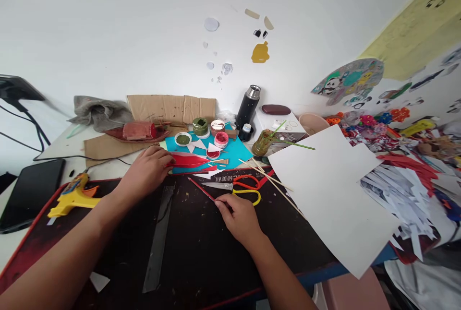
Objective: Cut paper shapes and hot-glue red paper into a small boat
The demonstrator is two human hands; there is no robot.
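Observation:
My left hand (153, 166) is closed over the left end of a red leaf-shaped paper cutout (189, 160), at the front edge of a blue sheet (236, 150). A thin red pencil (201, 189) has its rear end pinched between the thumb and fingers of my right hand (240, 215); its tip points up and left. Just beyond that hand lie scissors (248, 186) with one orange and one yellow handle loop, their blades toward the left. Between my forearms, a clear ruler (158, 240) rests on the black mat (201, 252).
Paint pots (200, 126) stand on the blue sheet. A yellow glue gun (74, 197) lies at left, near a black tablet (30, 192). Thin sticks (275, 183) and large white paper (331, 199) are at right, with a murky jar (262, 143) and black flask (248, 106) behind.

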